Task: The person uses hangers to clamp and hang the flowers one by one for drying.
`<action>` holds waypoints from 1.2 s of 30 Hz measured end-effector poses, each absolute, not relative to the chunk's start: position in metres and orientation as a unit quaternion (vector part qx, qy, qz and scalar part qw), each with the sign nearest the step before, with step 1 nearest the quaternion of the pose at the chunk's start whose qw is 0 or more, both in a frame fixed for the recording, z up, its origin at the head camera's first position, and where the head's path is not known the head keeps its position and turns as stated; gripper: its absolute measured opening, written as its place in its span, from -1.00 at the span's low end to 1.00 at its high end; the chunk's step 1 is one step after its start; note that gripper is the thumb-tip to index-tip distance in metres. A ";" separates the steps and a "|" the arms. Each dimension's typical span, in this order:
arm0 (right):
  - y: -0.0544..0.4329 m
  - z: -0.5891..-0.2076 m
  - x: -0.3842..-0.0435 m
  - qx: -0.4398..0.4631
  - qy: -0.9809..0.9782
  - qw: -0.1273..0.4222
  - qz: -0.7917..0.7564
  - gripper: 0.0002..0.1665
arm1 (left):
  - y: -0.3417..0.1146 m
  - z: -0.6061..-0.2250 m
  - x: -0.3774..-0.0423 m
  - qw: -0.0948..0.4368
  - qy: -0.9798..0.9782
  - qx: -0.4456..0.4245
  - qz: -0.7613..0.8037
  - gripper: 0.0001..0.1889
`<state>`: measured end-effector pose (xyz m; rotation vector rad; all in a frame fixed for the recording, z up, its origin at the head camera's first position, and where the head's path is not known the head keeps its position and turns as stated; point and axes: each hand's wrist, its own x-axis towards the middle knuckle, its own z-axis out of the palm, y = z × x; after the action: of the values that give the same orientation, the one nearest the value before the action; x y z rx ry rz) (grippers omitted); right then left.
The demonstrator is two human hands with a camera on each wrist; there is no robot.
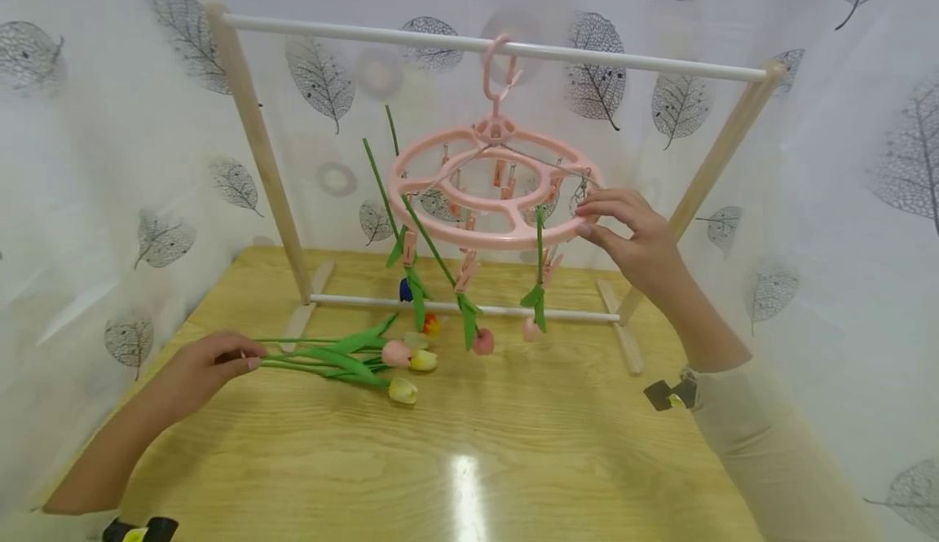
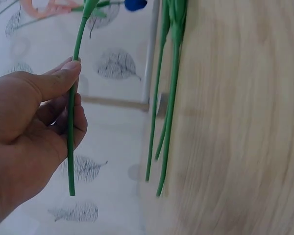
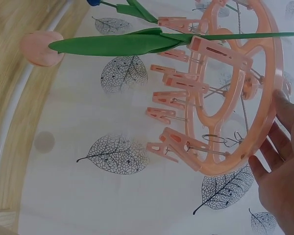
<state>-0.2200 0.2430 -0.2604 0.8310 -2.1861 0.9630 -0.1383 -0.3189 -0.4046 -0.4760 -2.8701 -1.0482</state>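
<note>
My left hand (image 1: 213,371) pinches the green stem (image 2: 71,122) of an artificial tulip between thumb and fingers. Other tulips lie beside it on the table, with a pink bloom (image 1: 396,354) and yellow blooms (image 1: 403,391); which bloom belongs to the pinched stem I cannot tell. A pink round clip hanger (image 1: 484,242) hangs by its hook from a white rod (image 1: 352,33). My right hand (image 1: 631,232) holds the hanger's right rim between thumb and fingers. Clipped head-down to the hanger are several tulips, including a pale pink one (image 3: 41,48) and a blue one (image 1: 406,289).
Wooden uprights (image 1: 260,151) carry the rod, with feet (image 1: 619,326) on the wooden table (image 1: 411,460). A lower white bar (image 1: 367,304) joins them. Several bare clothespins (image 3: 161,115) dangle from the hanger. Behind stands a white leaf-print curtain (image 1: 73,216).
</note>
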 end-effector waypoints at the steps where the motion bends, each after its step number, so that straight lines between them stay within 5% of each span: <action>1: 0.243 -0.260 -0.219 0.312 -0.824 0.301 0.365 -0.72 | -0.313 -0.406 -0.138 0.022 -0.925 -0.157 -0.346 -0.79; 13: 0.242 -0.259 -0.214 0.284 -0.822 0.294 0.396 -0.70 | -0.244 -0.409 -0.134 0.023 -0.875 -0.246 -0.416 -0.83; 29: 0.238 -0.279 -0.175 0.187 -0.825 0.338 0.412 -0.81 | -0.177 -0.397 -0.141 0.102 -0.877 -0.282 -0.375 -0.83; 36: 0.206 -0.315 -0.152 0.314 -0.789 0.377 0.369 -0.85 | -0.147 -0.383 -0.149 0.126 -0.865 -0.329 -0.359 -0.87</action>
<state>-0.1524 0.2064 -0.3152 0.8019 -2.0178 0.9440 -0.1485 -0.1472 -0.3826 -0.9571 -2.5179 -1.0446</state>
